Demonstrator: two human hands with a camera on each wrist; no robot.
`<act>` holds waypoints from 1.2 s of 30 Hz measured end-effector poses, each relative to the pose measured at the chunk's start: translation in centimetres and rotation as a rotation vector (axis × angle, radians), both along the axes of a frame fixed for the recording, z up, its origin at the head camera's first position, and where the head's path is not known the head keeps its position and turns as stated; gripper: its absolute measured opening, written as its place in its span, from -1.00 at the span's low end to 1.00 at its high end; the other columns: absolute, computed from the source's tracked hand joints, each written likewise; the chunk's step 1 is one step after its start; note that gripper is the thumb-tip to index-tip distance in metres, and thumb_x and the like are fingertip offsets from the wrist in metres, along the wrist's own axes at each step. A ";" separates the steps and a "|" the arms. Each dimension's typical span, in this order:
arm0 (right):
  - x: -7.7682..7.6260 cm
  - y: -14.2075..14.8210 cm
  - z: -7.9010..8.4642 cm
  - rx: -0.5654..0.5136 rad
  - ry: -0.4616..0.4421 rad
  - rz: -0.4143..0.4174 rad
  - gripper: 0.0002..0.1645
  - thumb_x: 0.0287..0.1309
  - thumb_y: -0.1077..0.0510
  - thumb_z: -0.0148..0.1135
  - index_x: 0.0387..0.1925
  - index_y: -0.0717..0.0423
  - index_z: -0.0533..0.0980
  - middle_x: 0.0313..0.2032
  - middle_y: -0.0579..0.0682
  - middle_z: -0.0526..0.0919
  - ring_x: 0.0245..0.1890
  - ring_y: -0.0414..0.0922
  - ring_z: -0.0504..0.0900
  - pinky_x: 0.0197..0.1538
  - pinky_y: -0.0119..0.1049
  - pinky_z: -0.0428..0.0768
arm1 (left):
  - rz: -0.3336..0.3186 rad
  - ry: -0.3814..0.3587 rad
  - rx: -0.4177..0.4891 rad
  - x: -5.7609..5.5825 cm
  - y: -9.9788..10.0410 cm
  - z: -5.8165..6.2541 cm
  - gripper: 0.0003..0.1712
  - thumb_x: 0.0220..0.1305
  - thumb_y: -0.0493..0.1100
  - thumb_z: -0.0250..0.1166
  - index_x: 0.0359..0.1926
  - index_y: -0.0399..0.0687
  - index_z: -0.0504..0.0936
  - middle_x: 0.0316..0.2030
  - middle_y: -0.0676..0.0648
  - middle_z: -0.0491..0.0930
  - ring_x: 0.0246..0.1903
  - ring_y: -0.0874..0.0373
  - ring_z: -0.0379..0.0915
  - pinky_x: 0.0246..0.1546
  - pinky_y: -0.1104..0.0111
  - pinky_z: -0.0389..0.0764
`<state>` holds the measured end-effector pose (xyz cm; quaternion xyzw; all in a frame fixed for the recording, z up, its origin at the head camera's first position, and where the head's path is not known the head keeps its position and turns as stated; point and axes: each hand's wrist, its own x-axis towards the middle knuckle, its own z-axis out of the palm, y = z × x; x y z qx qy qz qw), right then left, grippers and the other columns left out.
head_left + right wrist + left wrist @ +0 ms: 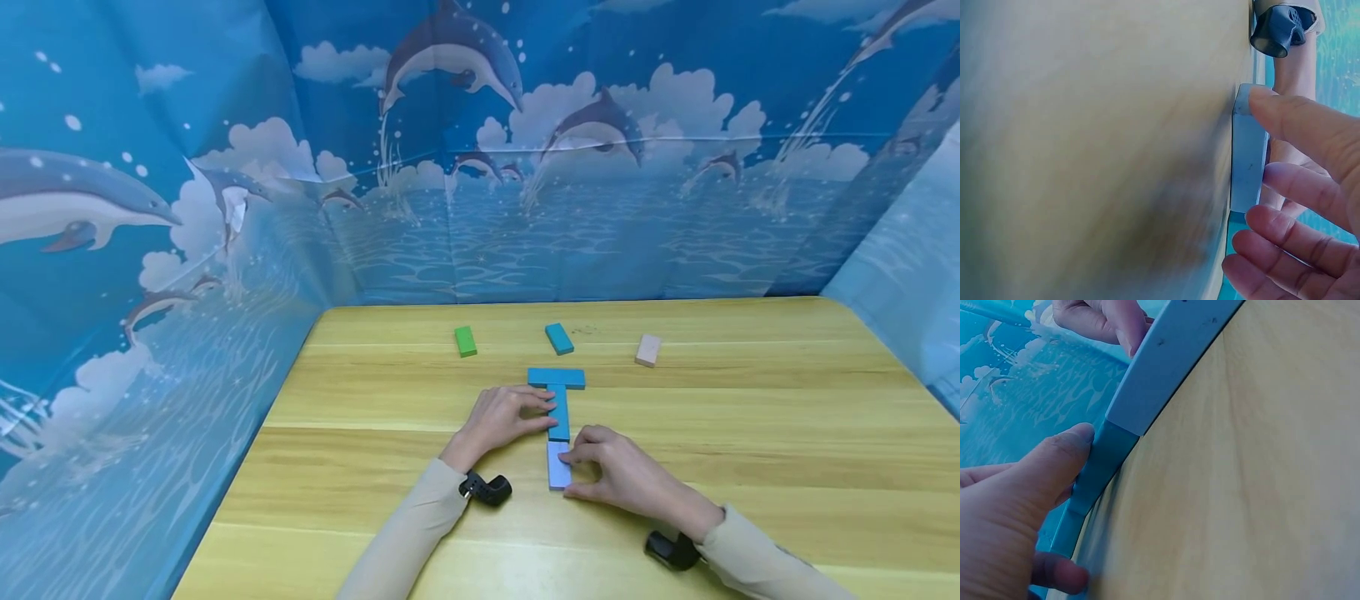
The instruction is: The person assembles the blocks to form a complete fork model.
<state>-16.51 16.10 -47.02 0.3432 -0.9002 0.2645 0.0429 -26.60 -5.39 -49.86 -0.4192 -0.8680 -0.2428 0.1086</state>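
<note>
In the head view, several flat rectangular blocks form a T. A blue block (pixel 556 378) lies crosswise at the far end, and a second blue block (pixel 558 423) runs from it toward me. A lavender block (pixel 557 473) continues the stem, end to end. My left hand (pixel 501 418) touches the left edge of the blue stem block with extended thumb and fingers. From the right, my right hand (pixel 624 469) holds the lavender block, thumb by its near end and index finger farther up. The right wrist view shows its other fingers hanging off the block.
Behind the T lie a green block (pixel 465 342), another blue block (pixel 559 339) and a pale pink block (pixel 648 350), apart from each other. The wooden table (pixel 780 417) meets a dolphin-printed backdrop (pixel 525 242) at the back. Each wrist wears a black camera (pixel 489 490).
</note>
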 end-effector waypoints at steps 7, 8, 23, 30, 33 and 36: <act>0.0 0.0 0.0 0.001 -0.014 -0.012 -0.55 -0.09 -0.03 0.50 -0.15 0.11 0.68 -0.27 -0.20 0.51 -0.38 -0.28 0.40 -0.35 -0.43 0.45 | 0.001 0.002 -0.002 -0.1 0.0 -0.1 -0.62 0.22 0.22 0.25 -0.05 0.21 0.71 0.02 0.23 0.57 -0.14 0.42 0.53 -0.75 0.58 0.18; 0.0 0.0 0.0 0.001 -0.020 -0.014 -0.55 -0.08 -0.03 0.49 -0.14 0.11 0.68 -0.26 -0.20 0.51 -0.38 -0.29 0.40 -0.35 -0.44 0.45 | 0.002 0.002 -0.003 0.0 0.0 -0.1 -0.62 0.21 0.22 0.25 -0.05 0.21 0.71 0.02 0.23 0.57 -0.12 0.42 0.52 -0.74 0.59 0.18; 0.1 0.1 0.1 -0.002 -0.044 -0.015 -0.55 -0.05 -0.02 0.48 -0.13 0.13 0.68 -0.27 -0.19 0.52 -0.39 -0.29 0.40 -0.36 -0.44 0.44 | 0.004 -0.026 -0.002 0.2 0.0 0.0 -0.63 0.21 0.20 0.26 -0.04 0.20 0.70 0.03 0.23 0.57 0.00 0.36 0.48 -0.68 0.62 0.26; 0.1 0.3 0.2 -0.004 -0.060 -0.010 -0.54 -0.02 -0.05 0.45 -0.11 0.13 0.67 -0.26 -0.17 0.54 -0.40 -0.30 0.39 -0.38 -0.44 0.43 | 0.000 -0.017 -0.017 0.2 0.0 0.1 -0.62 0.23 0.20 0.24 -0.03 0.19 0.70 0.04 0.22 0.56 0.00 0.36 0.48 -0.66 0.64 0.26; 0.1 0.4 0.2 -0.003 -0.068 -0.010 -0.52 -0.01 -0.08 0.44 -0.09 0.12 0.66 -0.26 -0.17 0.54 -0.41 -0.30 0.39 -0.39 -0.45 0.42 | -0.004 -0.013 -0.056 0.3 0.0 0.3 -0.61 0.28 0.20 0.18 0.01 0.19 0.67 0.07 0.21 0.54 -0.03 0.34 0.50 -0.67 0.63 0.25; 0.1 0.6 0.4 0.003 -0.064 -0.003 -0.49 0.01 -0.13 0.41 -0.08 0.11 0.66 -0.26 -0.18 0.54 -0.40 -0.31 0.39 -0.38 -0.43 0.43 | -0.012 -0.025 -0.104 0.5 -0.1 0.5 -0.56 0.34 0.23 0.08 0.07 0.18 0.63 0.12 0.20 0.50 -0.03 0.31 0.51 -0.67 0.61 0.25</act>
